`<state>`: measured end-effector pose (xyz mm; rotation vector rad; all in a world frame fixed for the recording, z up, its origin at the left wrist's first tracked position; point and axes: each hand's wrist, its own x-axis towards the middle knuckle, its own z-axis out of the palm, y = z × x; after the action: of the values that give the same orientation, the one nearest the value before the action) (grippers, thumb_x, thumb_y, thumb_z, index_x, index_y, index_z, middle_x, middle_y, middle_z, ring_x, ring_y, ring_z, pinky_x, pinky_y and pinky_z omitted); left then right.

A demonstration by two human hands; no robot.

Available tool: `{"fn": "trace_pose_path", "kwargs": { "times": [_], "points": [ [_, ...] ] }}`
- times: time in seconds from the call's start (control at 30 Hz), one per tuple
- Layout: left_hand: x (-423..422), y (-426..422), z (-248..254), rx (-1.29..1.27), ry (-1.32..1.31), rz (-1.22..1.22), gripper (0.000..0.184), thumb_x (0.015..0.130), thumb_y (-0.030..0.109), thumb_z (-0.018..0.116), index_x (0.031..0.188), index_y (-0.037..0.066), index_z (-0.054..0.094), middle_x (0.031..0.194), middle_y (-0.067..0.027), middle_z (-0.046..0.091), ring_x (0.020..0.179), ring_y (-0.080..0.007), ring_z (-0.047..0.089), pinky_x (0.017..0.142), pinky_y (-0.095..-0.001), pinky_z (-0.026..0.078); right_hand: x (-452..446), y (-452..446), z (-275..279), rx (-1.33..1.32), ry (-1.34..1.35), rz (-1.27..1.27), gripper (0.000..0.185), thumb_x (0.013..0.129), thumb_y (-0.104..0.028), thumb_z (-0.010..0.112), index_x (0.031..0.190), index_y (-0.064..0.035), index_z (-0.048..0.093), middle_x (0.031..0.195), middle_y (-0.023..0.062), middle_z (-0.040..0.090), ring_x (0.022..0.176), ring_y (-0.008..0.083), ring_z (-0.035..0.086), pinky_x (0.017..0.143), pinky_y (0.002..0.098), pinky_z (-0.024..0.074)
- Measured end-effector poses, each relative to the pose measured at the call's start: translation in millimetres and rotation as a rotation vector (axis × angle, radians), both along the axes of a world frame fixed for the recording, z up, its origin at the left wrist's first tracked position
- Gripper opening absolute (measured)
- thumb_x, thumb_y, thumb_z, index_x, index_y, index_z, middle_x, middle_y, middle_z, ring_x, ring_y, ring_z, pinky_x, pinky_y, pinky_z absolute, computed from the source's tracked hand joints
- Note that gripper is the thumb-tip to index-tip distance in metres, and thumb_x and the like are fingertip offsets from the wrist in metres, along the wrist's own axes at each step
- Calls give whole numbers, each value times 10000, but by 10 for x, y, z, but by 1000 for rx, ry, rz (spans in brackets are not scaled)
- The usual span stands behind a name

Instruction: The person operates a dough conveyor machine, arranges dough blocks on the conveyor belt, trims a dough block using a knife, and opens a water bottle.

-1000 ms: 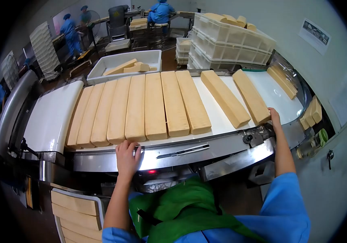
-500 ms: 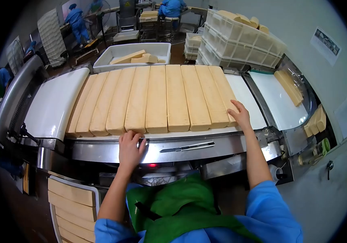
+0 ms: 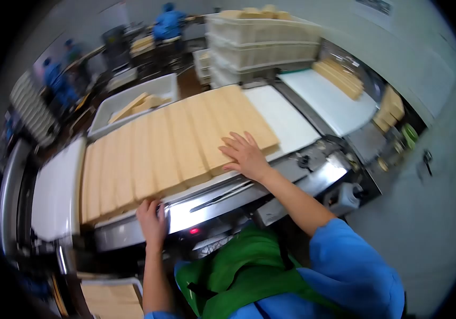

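Note:
A row of long, pale beige blocks (image 3: 153, 151) lies side by side on a white conveyor belt (image 3: 283, 114). My right hand (image 3: 245, 158) rests on the blocks near the right end of the row, fingers spread. At the belt's front edge is my left hand (image 3: 152, 219), close to the near ends of the blocks; its fingers bend with the thumb apart, and it grips nothing that I can see. Between my hands a slim cutter knife (image 3: 221, 195) lies on the metal front rail (image 3: 185, 210). Motion blurs the picture.
Behind the belt stands a white tub (image 3: 105, 114) with block pieces. Stacked white crates (image 3: 262, 50) rise at the back right. Another belt section (image 3: 326, 101) carries more blocks at right. Below left is a tray with blocks (image 3: 112, 300). People in blue work farther back.
My view has turned, so the scene appears tilted. My right hand has shifted from the last block's right side onto the block tops. My left hand stays near the front edge.

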<state>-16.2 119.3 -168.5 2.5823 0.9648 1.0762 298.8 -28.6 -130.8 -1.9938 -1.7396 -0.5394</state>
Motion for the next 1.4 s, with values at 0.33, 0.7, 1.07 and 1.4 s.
{"fn": "trace_pose_path", "kwargs": {
  "times": [0.33,0.7,1.07,1.4],
  "points": [
    [7,-45,15,-7,133,-9,168,900,188,538,941,44,615,941,-132,553,942,-335,508,883,-428,369,1637,-3329,-218,1059,469,-760,355,818,-66,644,1164,-15,579,1140,121,611,1039,216,589,909,336,455],
    [-1,-12,-19,-12,137,-17,178,910,181,528,953,34,618,947,-129,558,952,-329,510,896,-421,361,2530,-4498,-429,984,212,-1284,833,703,-295,800,1351,0,367,1326,237,464,1219,396,455,1017,405,372],
    [-5,-197,134,-129,-72,-27,178,886,138,553,1003,19,617,1023,-144,555,1024,-316,509,927,-395,369,2992,-4809,-507,1085,256,-1135,837,644,-290,852,1292,-12,401,1175,155,572,1051,278,578,916,371,458],
    [570,-1307,1533,-367,-134,-939,647,771,235,746,1324,66,456,1357,-172,401,1265,-336,408,1032,-418,357,164,-2956,359,480,1288,321,986,700,-427,782,1470,-135,241,1274,112,456,1124,259,491,931,466,430]
  ]
}}
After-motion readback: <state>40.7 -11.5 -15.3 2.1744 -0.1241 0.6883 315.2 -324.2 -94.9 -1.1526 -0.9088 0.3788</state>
